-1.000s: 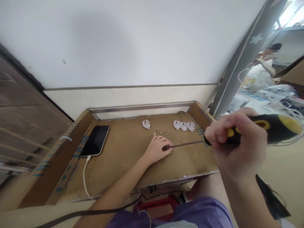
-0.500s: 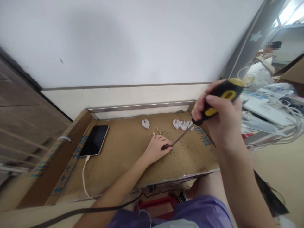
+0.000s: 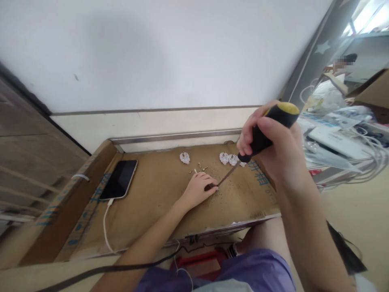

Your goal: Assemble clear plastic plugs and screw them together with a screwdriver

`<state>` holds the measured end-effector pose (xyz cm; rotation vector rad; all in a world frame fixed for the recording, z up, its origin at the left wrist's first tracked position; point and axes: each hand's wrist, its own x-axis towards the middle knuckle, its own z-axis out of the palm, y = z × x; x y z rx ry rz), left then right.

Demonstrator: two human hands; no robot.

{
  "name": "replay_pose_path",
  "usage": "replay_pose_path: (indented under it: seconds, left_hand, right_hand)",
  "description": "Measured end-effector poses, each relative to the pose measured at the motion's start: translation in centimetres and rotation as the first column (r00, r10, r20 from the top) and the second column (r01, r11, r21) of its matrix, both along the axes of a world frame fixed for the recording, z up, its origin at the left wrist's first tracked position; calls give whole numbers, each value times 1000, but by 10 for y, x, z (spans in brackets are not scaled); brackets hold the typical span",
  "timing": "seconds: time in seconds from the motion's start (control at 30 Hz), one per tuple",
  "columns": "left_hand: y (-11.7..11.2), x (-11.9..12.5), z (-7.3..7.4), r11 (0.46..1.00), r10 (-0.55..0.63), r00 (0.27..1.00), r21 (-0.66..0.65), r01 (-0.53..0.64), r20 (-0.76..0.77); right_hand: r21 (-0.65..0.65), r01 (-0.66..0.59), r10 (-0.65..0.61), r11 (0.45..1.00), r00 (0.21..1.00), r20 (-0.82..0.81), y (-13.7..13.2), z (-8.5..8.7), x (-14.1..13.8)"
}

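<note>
My right hand [image 3: 273, 138] is wrapped round the black and yellow handle of a screwdriver [image 3: 258, 134], raised above the right side of the cardboard. Its metal shaft slants down and left to the fingertips of my left hand [image 3: 200, 186]. Those fingers are closed on a small dark piece [image 3: 210, 186], mostly covered, so its kind does not show. The screwdriver's tip meets or nearly meets that piece. Just beyond my left hand lie several tiny brass-coloured pins [image 3: 204, 168]. Farther back sit a whitish, roundish part with metal prongs [image 3: 184, 157] and a row of similar parts [image 3: 224, 157].
A phone [image 3: 119, 179] with a white cable [image 3: 105, 225] lies on the left of the cardboard-covered surface [image 3: 158, 194]. Raised cardboard [image 3: 60, 215] edges the left side. On the right, a cluttered table [image 3: 334, 138] holds bags and cables; a person [image 3: 345, 61] is behind it.
My right hand has turned the screwdriver handle, and its yellow side marking no longer shows. The handle sits slightly farther left in view. My left hand keeps its hold.
</note>
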<state>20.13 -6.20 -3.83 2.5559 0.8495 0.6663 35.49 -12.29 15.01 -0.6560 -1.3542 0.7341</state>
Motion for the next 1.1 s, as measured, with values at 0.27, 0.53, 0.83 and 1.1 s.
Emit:
replay_pose_path:
  seconds: [0.27,0.53,0.83,1.1]
  left_hand:
    - [2,0,-1,1000,-1,1000,0,1,3]
    - [0,0,3,999,7,1000,-33,-7,-15]
    - [1,1,1,999,-2,1000,-33,1,-11]
    - [3,0,0,999,-2,1000,-36,2,17]
  right_hand:
    - [-138,-164,156,977,985,-70,8,6,22]
    - [80,309,-305,948,951,-58,1,-8,11]
    - [24,80,-74,997,981,-181,-8,-3,15]
    - [-18,293,-277,956,920,277,-8,7,40]
